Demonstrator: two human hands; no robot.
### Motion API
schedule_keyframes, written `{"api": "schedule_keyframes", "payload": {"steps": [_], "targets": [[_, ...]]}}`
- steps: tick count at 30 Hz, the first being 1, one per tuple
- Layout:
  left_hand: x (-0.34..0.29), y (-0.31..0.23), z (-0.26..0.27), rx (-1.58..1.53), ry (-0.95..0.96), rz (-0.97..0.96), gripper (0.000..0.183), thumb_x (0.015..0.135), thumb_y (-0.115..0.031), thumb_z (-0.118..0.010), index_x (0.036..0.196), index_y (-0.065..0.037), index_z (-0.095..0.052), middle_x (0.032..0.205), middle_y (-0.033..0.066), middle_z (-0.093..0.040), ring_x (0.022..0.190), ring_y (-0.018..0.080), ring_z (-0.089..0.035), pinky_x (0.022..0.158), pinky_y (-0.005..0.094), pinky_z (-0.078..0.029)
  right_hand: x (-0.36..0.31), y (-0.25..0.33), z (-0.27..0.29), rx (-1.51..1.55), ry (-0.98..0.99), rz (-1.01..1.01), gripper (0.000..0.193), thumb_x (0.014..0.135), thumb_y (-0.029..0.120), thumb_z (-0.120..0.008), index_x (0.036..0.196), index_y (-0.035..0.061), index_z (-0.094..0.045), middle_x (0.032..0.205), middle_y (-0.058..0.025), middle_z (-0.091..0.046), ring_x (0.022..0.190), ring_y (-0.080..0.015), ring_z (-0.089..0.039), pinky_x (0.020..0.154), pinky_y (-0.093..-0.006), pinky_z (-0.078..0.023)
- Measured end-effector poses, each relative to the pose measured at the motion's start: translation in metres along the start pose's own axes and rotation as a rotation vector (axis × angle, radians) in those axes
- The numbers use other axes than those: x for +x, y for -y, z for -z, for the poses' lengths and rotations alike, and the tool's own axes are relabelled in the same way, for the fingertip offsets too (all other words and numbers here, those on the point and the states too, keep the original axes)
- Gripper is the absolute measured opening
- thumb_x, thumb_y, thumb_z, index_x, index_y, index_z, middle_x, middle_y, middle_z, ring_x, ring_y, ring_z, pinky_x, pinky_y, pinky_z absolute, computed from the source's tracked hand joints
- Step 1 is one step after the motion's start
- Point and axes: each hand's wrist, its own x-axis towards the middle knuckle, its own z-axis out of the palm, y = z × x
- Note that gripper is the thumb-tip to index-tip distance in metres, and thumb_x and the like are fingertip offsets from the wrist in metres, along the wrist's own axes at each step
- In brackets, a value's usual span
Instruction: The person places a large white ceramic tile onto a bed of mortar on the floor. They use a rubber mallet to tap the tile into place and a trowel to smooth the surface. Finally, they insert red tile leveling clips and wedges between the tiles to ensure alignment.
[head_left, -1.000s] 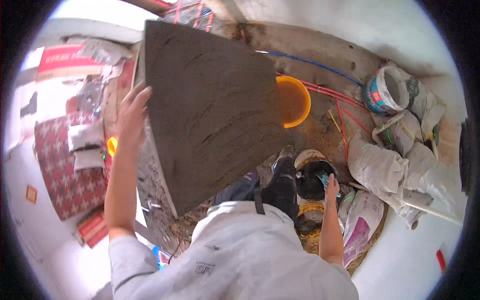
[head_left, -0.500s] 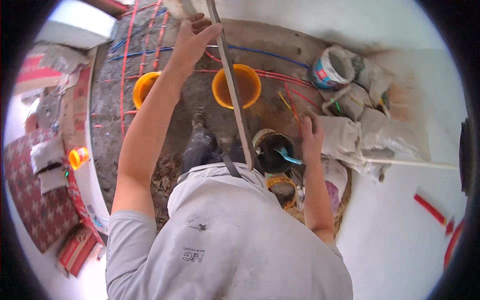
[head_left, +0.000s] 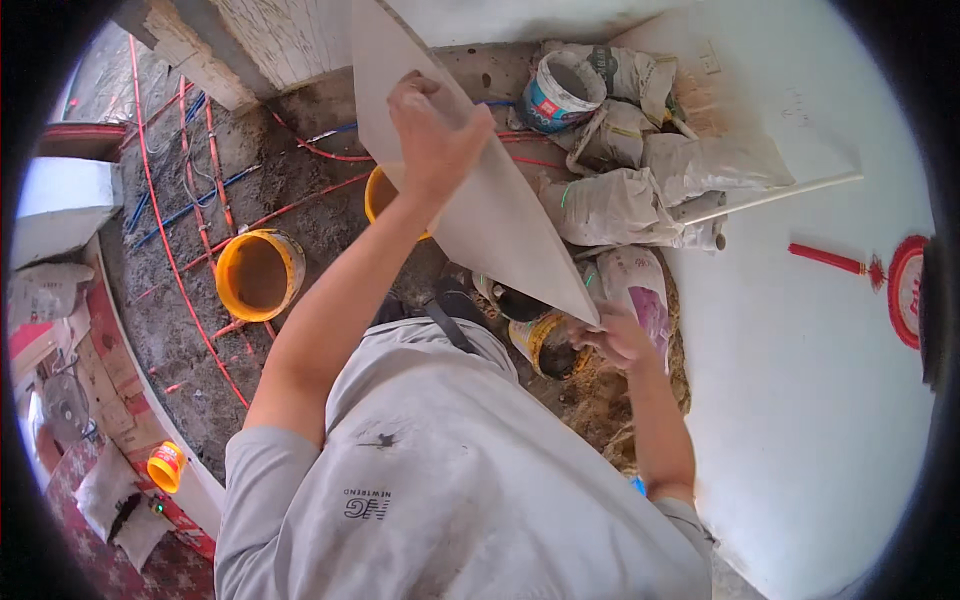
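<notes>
A large, thin, light grey tile [head_left: 520, 225] is held tilted in front of me, its pale face turned partly toward me. My right hand [head_left: 615, 340] grips its lower right corner, thumb and fingers around the edge. Across the upper part of the face lies my left hand [head_left: 430, 135], its fingers curled; what they hold, if anything, is hidden. Behind the tile, a yellow bucket [head_left: 378, 195] shows only at its left side. Close to my right hand stand a dirty yellow-rimmed bucket [head_left: 555, 350] and a dark bucket [head_left: 515, 305], the latter partly covered by the tile.
Another yellow bucket [head_left: 262, 275] stands left on rough floor crossed by red pipes [head_left: 150, 190] and blue ones. White sacks [head_left: 610, 205], a white bucket [head_left: 562, 90] and a white pipe [head_left: 770, 200] lie along the right wall [head_left: 800, 400]. A small yellow bucket [head_left: 166, 467] sits far left.
The tile has turned from nearly edge-on to show its broad face. My left hand has moved right and down onto that face; my right hand has come down to the tile's lower corner. The view has shifted.
</notes>
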Motion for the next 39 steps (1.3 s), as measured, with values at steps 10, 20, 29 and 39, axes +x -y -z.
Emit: {"api": "schedule_keyframes", "payload": {"steps": [10, 20, 29, 39], "targets": [[-0.005, 0.0, 0.03, -0.09, 0.048, 0.01, 0.06, 0.073, -0.023, -0.08, 0.112, 0.006, -0.045, 0.129, 0.0267, -0.041, 0.128, 0.0418, -0.035, 0.107, 0.0511, -0.031, -0.097, 0.094, -0.1, -0.533, -0.607, 0.303, 0.031, 0.084, 0.009, -0.061, 0.111, -0.0059, -0.063, 0.101, -0.0156, -0.067, 0.091, -0.0276, -0.065, 0.08, -0.0386, -0.053], [-0.002, -0.001, 0.031, -0.072, 0.12, 0.041, 0.062, 0.076, -0.026, -0.08, 0.116, 0.006, -0.044, 0.134, 0.0265, -0.035, 0.132, 0.0408, -0.03, 0.109, 0.0497, -0.03, -0.057, -0.006, -0.147, -1.344, -1.068, 0.637, 0.056, 0.081, 0.009, -0.066, 0.133, -0.003, -0.05, 0.136, -0.0233, -0.05, 0.131, -0.0426, -0.042, 0.109, -0.0521, -0.034], [-0.005, 0.007, 0.018, -0.106, 0.076, -0.007, 0.064, 0.072, -0.027, -0.081, 0.115, 0.005, -0.046, 0.135, 0.0308, -0.037, 0.132, 0.0443, -0.032, 0.108, 0.0537, -0.03, -0.07, -0.036, -0.144, -1.378, -1.205, 0.345, 0.079, 0.079, 0.015, -0.071, 0.145, -0.0072, -0.033, 0.144, -0.0308, -0.04, 0.137, -0.0453, -0.036, 0.113, -0.0538, -0.028], [-0.008, -0.002, 0.021, -0.132, 0.038, 0.158, 0.064, 0.07, -0.023, -0.08, 0.118, 0.0, -0.044, 0.138, 0.0273, -0.038, 0.131, 0.0441, -0.034, 0.11, 0.054, -0.027, 0.054, 0.09, -0.205, -1.415, -1.002, 0.617, 0.085, 0.08, 0.024, -0.075, 0.147, -0.0041, -0.032, 0.154, -0.0253, -0.031, 0.146, -0.0419, -0.022, 0.118, -0.0534, -0.021]]}}
